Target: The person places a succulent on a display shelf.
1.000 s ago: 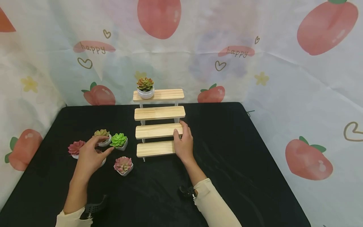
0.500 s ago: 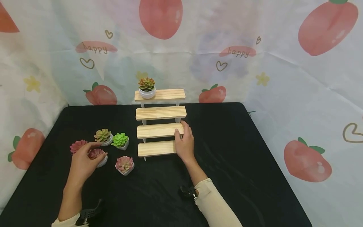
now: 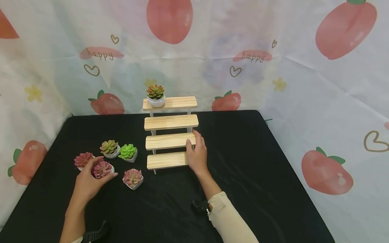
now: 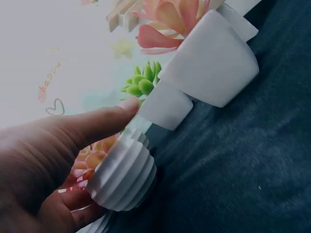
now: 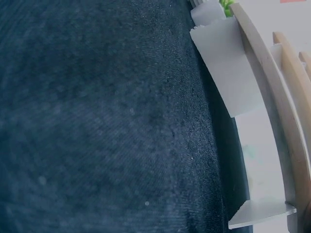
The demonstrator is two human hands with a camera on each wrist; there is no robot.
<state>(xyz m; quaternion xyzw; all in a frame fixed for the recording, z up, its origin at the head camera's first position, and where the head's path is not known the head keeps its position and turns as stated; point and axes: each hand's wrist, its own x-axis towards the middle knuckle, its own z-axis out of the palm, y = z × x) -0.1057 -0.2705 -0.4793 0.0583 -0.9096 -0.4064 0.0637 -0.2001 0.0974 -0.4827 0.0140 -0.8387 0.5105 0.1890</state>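
In the head view my left hand [image 3: 87,184] is spread around a dark pink succulent [image 3: 101,169], thumb on one side and fingers on the other. The left wrist view shows its ribbed white pot [image 4: 129,174] on the cloth, with the thumb apart from the rim; whether the fingers touch it I cannot tell. My right hand [image 3: 197,154] grips the right end of a four-step wooden display stand [image 3: 170,141], thumb over a lower step. In the right wrist view that hand is almost wholly out of frame beside the stand [image 5: 279,107].
Nearby stand a red succulent [image 3: 82,159], an olive one [image 3: 109,147], a bright green one [image 3: 128,152] and a pale pink one [image 3: 132,178]. A green-and-red succulent [image 3: 155,96] sits on the top step's left end. Black cloth [image 3: 243,175] covers the table before a printed curtain [image 3: 200,40].
My left hand has drawn back from near the olive succulent towards me and come down around the dark pink one, its fingers wider apart. The right hand stays on the stand.
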